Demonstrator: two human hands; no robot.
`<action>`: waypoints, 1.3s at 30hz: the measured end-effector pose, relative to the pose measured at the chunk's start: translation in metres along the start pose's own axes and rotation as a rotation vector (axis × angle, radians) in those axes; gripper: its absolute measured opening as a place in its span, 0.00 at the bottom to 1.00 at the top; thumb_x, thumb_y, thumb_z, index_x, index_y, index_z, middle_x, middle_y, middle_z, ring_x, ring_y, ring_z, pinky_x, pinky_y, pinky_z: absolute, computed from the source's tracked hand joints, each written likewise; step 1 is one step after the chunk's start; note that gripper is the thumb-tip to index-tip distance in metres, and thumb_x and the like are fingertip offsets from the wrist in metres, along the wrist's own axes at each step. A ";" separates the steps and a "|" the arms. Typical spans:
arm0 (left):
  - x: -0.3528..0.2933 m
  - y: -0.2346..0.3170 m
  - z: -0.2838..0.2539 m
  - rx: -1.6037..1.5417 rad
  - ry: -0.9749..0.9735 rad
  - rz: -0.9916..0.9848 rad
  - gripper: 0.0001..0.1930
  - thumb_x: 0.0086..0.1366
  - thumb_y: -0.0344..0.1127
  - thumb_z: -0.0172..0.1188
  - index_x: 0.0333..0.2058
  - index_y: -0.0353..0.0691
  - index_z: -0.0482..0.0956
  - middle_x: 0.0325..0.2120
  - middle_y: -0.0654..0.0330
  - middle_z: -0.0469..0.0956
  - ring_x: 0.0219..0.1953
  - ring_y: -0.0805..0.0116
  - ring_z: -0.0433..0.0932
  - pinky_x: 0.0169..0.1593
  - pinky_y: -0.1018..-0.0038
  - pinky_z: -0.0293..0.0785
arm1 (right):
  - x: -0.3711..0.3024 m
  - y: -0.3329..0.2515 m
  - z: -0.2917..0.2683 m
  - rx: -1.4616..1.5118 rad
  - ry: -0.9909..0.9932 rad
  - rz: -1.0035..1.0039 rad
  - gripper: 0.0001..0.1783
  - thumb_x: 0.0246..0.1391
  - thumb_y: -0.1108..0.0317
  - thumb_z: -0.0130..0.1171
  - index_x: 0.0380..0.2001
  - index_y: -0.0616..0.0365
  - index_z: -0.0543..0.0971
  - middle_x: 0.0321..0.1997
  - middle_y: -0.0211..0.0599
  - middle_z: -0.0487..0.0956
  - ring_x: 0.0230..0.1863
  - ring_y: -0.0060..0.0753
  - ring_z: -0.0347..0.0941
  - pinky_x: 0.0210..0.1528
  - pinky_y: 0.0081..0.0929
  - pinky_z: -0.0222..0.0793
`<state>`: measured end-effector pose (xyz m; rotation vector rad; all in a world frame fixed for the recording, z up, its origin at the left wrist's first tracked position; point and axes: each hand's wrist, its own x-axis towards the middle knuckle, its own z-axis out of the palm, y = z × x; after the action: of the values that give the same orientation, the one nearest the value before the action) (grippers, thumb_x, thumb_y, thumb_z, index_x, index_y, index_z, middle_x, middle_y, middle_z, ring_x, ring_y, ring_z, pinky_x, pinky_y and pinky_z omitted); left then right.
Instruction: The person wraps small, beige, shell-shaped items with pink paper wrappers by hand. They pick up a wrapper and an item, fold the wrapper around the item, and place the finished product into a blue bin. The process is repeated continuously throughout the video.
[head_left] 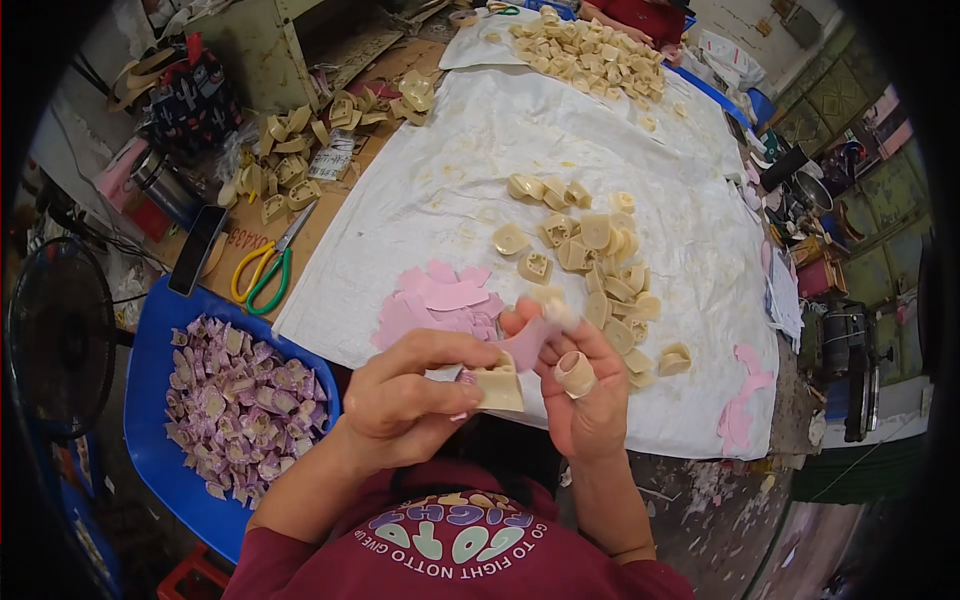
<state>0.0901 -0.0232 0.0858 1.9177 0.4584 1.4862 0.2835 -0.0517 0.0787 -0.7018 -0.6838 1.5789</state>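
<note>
Left hand [415, 395] pinching cream moulded piece [497, 385] steady at chest; right hand [580, 385], taped fingertip, gripping pink liner strip [525, 343] against it. Beyond: pink liner pile [440, 300], cream pieces [600, 265] waiting on white sheet [450, 180]; blue tray [160, 450] collecting covered ones.

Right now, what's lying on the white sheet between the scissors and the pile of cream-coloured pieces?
In the head view, a heap of pink cut-outs lies between the scissors and the cream pieces.

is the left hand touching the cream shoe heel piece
Touching. The head view shows the left hand pinching the cream plastic heel-shaped piece between thumb and fingers, with no gap visible; the right hand holds a pink cut-out strip against it.
</note>
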 end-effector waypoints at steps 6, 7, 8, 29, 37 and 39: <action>0.002 0.000 0.000 -0.003 -0.004 0.023 0.13 0.48 0.18 0.66 0.33 0.39 0.77 0.41 0.46 0.79 0.40 0.55 0.81 0.43 0.67 0.79 | 0.006 0.006 0.012 0.115 -0.044 0.012 0.21 0.60 0.62 0.58 0.49 0.67 0.74 0.50 0.56 0.77 0.55 0.47 0.74 0.60 0.42 0.67; 0.001 0.001 0.000 0.007 -0.005 0.025 0.13 0.48 0.18 0.66 0.33 0.39 0.77 0.41 0.46 0.79 0.40 0.55 0.81 0.42 0.67 0.79 | 0.008 0.003 0.008 0.078 -0.079 -0.002 0.18 0.59 0.64 0.58 0.46 0.68 0.76 0.47 0.52 0.79 0.53 0.43 0.75 0.60 0.40 0.67; 0.001 0.002 -0.001 0.017 -0.005 0.028 0.14 0.48 0.18 0.66 0.33 0.39 0.77 0.40 0.46 0.79 0.39 0.55 0.81 0.41 0.68 0.79 | 0.008 0.002 0.004 0.041 -0.114 -0.016 0.15 0.59 0.66 0.58 0.44 0.68 0.78 0.44 0.49 0.81 0.51 0.39 0.76 0.59 0.37 0.67; -0.008 -0.021 0.013 0.285 0.095 0.024 0.17 0.45 0.13 0.64 0.33 0.35 0.74 0.38 0.42 0.77 0.34 0.52 0.81 0.32 0.72 0.78 | 0.014 -0.007 0.000 0.024 -0.042 0.109 0.16 0.61 0.72 0.52 0.50 0.69 0.77 0.49 0.42 0.80 0.50 0.24 0.74 0.54 0.21 0.67; 0.003 -0.016 0.024 0.486 0.052 -0.067 0.11 0.47 0.15 0.60 0.30 0.33 0.75 0.36 0.49 0.77 0.32 0.55 0.79 0.32 0.70 0.76 | 0.006 0.008 0.015 -0.783 0.010 -0.307 0.16 0.58 0.75 0.55 0.49 0.70 0.77 0.43 0.43 0.82 0.47 0.26 0.76 0.51 0.25 0.71; 0.003 -0.018 0.024 0.450 0.047 -0.130 0.11 0.49 0.15 0.60 0.32 0.34 0.74 0.36 0.49 0.77 0.33 0.55 0.79 0.32 0.71 0.76 | 0.009 0.009 0.015 -0.877 0.023 -0.352 0.16 0.56 0.76 0.57 0.48 0.70 0.77 0.43 0.44 0.82 0.47 0.26 0.76 0.49 0.26 0.72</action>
<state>0.1159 -0.0153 0.0724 2.1416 0.9887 1.4318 0.2657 -0.0444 0.0806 -1.1483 -1.4229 0.9016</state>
